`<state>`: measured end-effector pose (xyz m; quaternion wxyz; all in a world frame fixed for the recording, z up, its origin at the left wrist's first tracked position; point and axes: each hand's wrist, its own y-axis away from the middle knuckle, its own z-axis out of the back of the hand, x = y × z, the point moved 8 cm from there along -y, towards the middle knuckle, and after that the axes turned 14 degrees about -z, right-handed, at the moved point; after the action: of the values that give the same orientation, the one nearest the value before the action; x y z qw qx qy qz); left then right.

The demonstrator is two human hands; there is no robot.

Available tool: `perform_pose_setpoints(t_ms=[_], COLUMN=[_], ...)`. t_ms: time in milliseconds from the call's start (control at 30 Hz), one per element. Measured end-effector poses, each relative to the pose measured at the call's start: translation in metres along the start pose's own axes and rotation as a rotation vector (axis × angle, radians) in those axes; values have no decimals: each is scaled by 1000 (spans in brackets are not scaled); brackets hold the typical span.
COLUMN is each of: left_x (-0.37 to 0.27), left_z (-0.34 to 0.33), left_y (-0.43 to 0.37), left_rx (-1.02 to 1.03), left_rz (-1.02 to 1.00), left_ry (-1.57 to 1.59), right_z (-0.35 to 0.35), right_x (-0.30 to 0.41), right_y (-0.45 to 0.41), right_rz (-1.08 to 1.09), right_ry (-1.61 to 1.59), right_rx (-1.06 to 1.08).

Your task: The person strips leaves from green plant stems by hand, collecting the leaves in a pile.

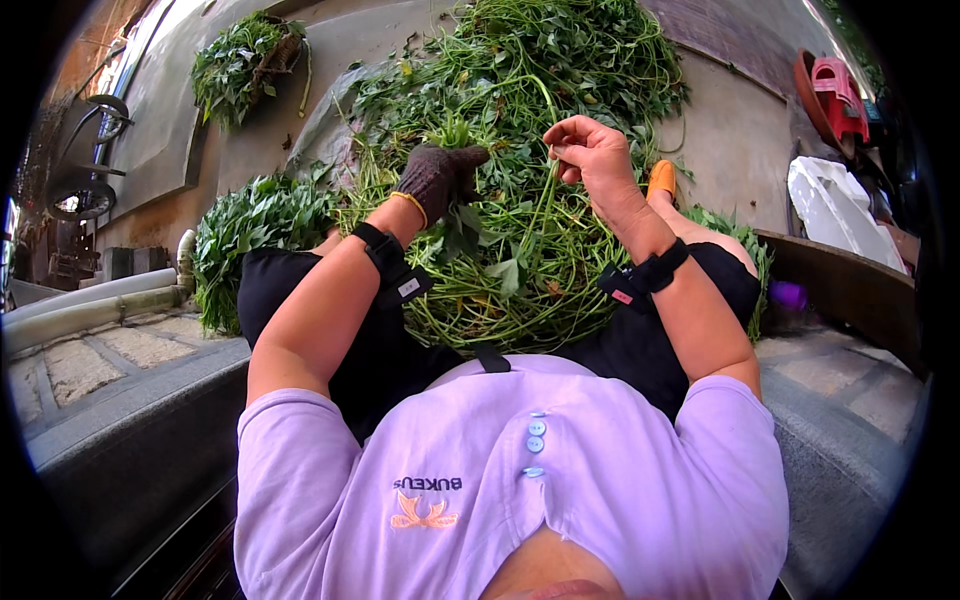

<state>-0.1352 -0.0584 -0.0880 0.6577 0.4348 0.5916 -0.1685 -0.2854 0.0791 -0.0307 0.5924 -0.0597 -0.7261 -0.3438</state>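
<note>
My left hand [442,176], in a dark knitted glove with a yellow cuff edge, is closed around a small bunch of leafy green stems [452,133]; cut-looking ends show above the fist and leaves hang below it. My right hand [592,161] is bare and pinches a long green vine stem [546,187] between thumb and fingers. That stem arches up over the pile and hangs down towards my lap. Both hands are above a large heap of leafy vines [570,52], with a tangle of bare stems [510,307] between my legs.
Leafy bundles [259,214] lie beside my left leg, with more greens [750,247] by my right leg. Farther off at left is another leafy bundle [244,67]. Pipes [97,296] run at left. A pink plastic stool [844,94] and white foam piece [836,206] are at right.
</note>
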Motion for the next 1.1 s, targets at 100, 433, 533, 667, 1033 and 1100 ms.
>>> perform_pose_setpoints(t_ms=[100, 433, 533, 667, 1033, 1100], left_x=[8, -18, -17, -24, -68, -97], left_z=[-41, -26, -33, -30, -38, -39], left_y=[28, 9, 27, 30, 43, 52], left_rx=[238, 314, 428, 399, 287, 369], left_rz=[2, -365, -63, -110, -259, -634], left_ry=[64, -109, -175, -279, -121, -324], right_z=[-5, -29, -48, -57, -18, 3], right_x=[-14, 12, 27, 36, 29, 33], right_y=[-9, 16, 39, 51, 13, 4], right_rz=[-57, 494, 744, 974, 359, 275], right_ry=[-29, 1055, 1366, 1356, 197, -68], right_rx=[-31, -284, -395, -463, -221, -183])
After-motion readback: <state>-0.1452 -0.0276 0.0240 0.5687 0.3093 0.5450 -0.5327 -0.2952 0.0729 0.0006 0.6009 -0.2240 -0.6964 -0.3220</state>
